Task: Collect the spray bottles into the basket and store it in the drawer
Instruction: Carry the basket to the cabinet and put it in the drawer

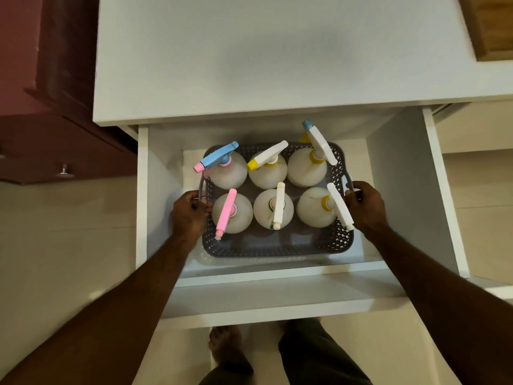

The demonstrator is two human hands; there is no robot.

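Note:
A grey perforated basket (277,247) sits low inside the open white drawer (399,195). It holds several white spray bottles standing upright in two rows, among them one with a blue and pink trigger (219,157) at the back left and one with a pink trigger (226,213) at the front left. My left hand (190,215) grips the basket's left handle. My right hand (366,205) grips the right handle. Whether the basket touches the drawer floor is hidden.
The white countertop (263,56) overhangs the drawer's back. A dark red cabinet with a metal knob (64,170) stands at the left. A wooden board (494,26) lies at the top right. My feet (224,345) stand below the drawer front on a pale floor.

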